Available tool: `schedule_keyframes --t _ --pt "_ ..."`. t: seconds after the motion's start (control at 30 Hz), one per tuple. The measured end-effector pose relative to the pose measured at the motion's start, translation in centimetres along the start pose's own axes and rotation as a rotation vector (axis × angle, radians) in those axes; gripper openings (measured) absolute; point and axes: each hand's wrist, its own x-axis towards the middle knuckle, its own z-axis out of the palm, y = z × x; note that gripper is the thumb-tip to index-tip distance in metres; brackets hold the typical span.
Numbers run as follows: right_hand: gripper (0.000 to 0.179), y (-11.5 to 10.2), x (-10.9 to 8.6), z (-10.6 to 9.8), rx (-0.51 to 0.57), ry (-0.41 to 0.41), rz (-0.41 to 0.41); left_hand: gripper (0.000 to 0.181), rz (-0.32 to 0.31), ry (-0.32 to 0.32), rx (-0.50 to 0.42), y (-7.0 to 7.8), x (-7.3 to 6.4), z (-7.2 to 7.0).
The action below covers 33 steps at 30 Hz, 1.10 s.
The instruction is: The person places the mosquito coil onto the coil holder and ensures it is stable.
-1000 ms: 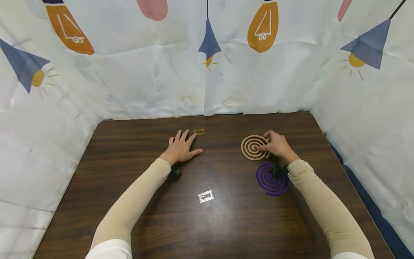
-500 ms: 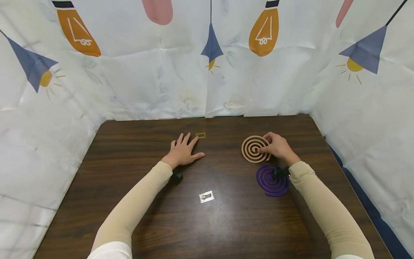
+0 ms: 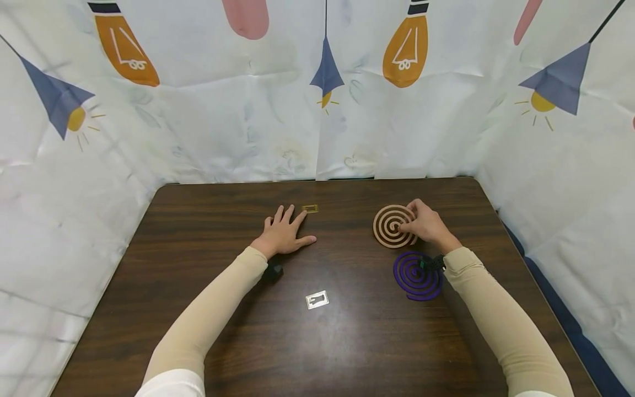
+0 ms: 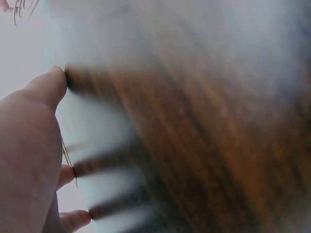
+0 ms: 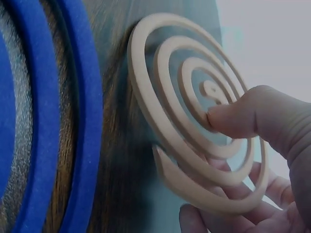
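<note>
My right hand (image 3: 428,222) pinches a tan mosquito coil (image 5: 165,121) near its centre, the thumb on the upper face and the other fingers beneath. In the right wrist view that coil is tilted and held off the table. A blue-purple mosquito coil (image 3: 418,275) lies flat, just nearer to me, partly under the right wrist's camera. My left hand (image 3: 281,234) is spread on the table, palm down. Its index fingertip is at the near edge of a small gold-coloured metal plate (image 3: 310,209). The left wrist view shows the thumb (image 4: 51,85) and a thin metal edge by a finger.
A silver metal plate (image 3: 317,300) with a cut-out lies flat at mid-table. The dark wood table (image 3: 238,336) ends at white patterned sheeting (image 3: 238,127) behind and at the sides. Dark blue cloth (image 3: 560,309) hangs along the right edge.
The head view has tilted and shifted slightly. My right hand and the tan coil have moved a little away and to the right. The left hand keeps its place by the gold plate.
</note>
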Motion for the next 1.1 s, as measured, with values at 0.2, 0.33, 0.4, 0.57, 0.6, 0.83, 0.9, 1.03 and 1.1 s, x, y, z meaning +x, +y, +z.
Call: schedule_keyframes --t 0.2,0.33,0.4,0.57,0.6,0.83,0.9,1.03,1.1 --pt "0.051 -0.2 -0.2 -0.2 0.046 -0.009 -0.008 0.090 0.002 -0.008 -0.008 0.4 -0.3 -0.1" --pt "0.051 -0.4 -0.4 -0.3 0.114 -0.033 0.002 0.089 0.012 -0.010 -0.012 0.5 -0.5 0.0" --pt "0.051 -0.4 -0.4 -0.3 0.155 -0.042 -0.003 0.089 0.011 -0.016 -0.012 0.6 -0.6 0.0" --pt "0.055 -0.4 -0.5 -0.3 0.226 -0.057 -0.029 0.090 0.007 -0.023 -0.016 0.7 -0.6 0.3" --pt "0.056 -0.5 -0.5 -0.2 0.233 -0.058 -0.029 0.090 0.006 -0.024 -0.019 0.7 -0.6 0.3" --pt "0.061 -0.8 -0.5 -0.2 0.208 -0.063 -0.003 0.091 0.004 -0.032 -0.019 0.9 -0.8 0.2" --pt "0.057 -0.9 -0.5 -0.2 0.195 -0.061 -0.008 0.092 0.005 -0.034 -0.009 0.9 -0.9 0.2" --pt "0.050 -1.1 -0.6 -0.1 0.201 -0.053 -0.018 0.092 0.008 -0.042 0.008 1.1 -1.0 0.1" --pt "0.048 -1.3 -0.7 -0.1 0.213 -0.047 -0.017 0.092 0.010 -0.047 0.012 1.1 -1.1 0.2"
